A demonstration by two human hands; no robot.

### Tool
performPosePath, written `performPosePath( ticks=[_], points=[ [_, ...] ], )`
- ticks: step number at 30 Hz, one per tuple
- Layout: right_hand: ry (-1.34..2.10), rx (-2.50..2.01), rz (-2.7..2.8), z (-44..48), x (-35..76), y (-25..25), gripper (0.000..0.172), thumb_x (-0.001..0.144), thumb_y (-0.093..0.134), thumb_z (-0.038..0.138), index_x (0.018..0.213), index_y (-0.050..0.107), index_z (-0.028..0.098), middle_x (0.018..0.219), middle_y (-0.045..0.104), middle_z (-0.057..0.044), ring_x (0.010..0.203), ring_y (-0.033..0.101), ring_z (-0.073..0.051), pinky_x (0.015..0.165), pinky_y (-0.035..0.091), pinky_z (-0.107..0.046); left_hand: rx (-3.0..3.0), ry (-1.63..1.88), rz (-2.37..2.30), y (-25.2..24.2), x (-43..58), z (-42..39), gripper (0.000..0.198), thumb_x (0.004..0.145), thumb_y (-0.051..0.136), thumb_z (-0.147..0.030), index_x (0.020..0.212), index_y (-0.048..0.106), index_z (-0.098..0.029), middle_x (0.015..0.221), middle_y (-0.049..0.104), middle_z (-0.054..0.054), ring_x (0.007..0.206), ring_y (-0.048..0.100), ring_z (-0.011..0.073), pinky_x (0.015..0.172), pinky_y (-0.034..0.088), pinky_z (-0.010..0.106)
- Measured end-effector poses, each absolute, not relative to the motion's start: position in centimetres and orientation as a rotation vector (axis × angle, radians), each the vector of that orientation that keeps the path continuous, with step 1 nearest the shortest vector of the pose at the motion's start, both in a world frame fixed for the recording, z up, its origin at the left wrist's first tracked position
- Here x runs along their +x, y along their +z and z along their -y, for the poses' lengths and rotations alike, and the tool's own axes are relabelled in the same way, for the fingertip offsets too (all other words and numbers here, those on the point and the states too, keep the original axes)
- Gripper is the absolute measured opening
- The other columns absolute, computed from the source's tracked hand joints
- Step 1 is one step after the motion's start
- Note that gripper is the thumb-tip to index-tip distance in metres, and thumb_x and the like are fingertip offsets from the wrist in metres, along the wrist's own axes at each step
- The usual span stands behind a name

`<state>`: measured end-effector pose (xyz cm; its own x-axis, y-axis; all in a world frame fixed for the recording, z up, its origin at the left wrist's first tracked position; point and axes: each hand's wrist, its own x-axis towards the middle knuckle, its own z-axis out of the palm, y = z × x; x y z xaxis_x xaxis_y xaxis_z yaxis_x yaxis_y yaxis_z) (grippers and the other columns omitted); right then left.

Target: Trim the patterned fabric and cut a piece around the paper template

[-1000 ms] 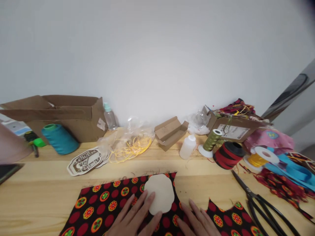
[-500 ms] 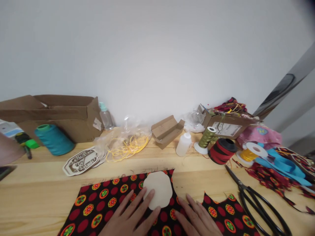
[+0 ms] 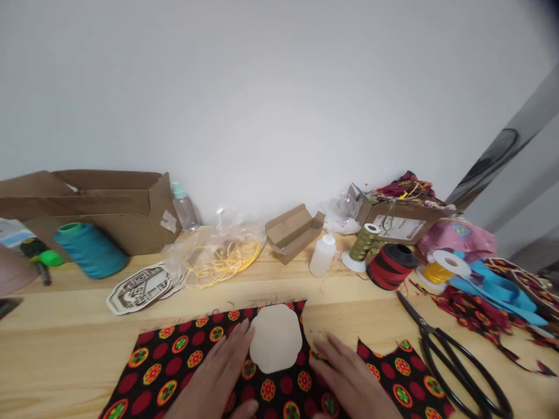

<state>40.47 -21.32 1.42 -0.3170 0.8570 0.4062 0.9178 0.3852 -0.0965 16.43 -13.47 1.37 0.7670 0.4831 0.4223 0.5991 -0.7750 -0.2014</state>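
A black fabric (image 3: 192, 349) printed with red dots and flower rounds lies spread at the near edge of the view. On its upper part rests a flat cream piece with a scalloped outline (image 3: 276, 339). My left hand (image 3: 218, 366) lies flat on the fabric, its fingertips at the left edge of the cream piece. To the right of that piece, my right hand (image 3: 347, 372) lies flat over the fabric's curved cut edge, fingers stretched out. Neither hand holds anything. Black-handled scissors (image 3: 437, 334) lie to the right of the fabric, blades pointing away.
Behind stand a teal thread cone (image 3: 91, 250), a large cardboard box (image 3: 100, 227), a small open box (image 3: 294, 235), a white bottle (image 3: 323, 256) and thread spools (image 3: 392, 266). Decorated cut-outs (image 3: 140, 289) and yellow cord (image 3: 222, 265) lie left of centre. Fabric scraps (image 3: 476, 314) are at right.
My left hand has slid off the cream piece to its left side, fingers now closer together. My right hand stays beside the curved edge. The whole view has shifted slightly.
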Motion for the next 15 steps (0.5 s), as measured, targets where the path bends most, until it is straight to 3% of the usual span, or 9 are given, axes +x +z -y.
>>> performPosePath(
  ticks=[3, 7, 15],
  points=[
    [0.047, -1.484, 2.286, 18.4, 39.8, 3.7, 0.057, 0.072, 0.062, 0.038, 0.122, 0.048, 0.015, 0.13, 0.046, -0.012, 0.12, 0.041, -0.031, 0.093, 0.043, -0.046, -2.606, -0.498, 0.818, 1.7, 16.7, 13.5, 0.075, 0.081, 0.045, -0.037, 0.139, 0.005, -0.012, 0.123, 0.055, 0.01, 0.106, 0.055, 0.0205, 0.082, 0.047, 0.027],
    [0.452, -1.555, 2.27, 15.1, 39.0, 4.6, 0.091, 0.058, 0.073, 0.042, 0.134, 0.029, 0.016, 0.138, 0.036, -0.011, 0.129, 0.024, -0.03, 0.104, 0.026, -0.05, -2.593, -0.469, 0.817, 1.8, 16.7, 13.2, 0.082, 0.078, 0.047, -0.048, 0.139, 0.004, -0.012, 0.121, 0.056, 0.009, 0.105, 0.056, 0.0222, 0.084, 0.044, 0.03],
    [0.616, -1.584, 2.148, 14.5, 39.5, 3.5, 0.098, 0.052, 0.076, 0.041, 0.134, 0.027, 0.02, 0.137, 0.038, -0.01, 0.128, 0.028, -0.028, 0.105, 0.022, -0.05, -2.626, -0.502, 0.84, 1.2, 16.6, 12.7, 0.077, 0.078, 0.042, -0.059, 0.139, 0.013, -0.022, 0.12, 0.058, 0.005, 0.105, 0.055, 0.0205, 0.091, 0.032, 0.028]
  ],
)
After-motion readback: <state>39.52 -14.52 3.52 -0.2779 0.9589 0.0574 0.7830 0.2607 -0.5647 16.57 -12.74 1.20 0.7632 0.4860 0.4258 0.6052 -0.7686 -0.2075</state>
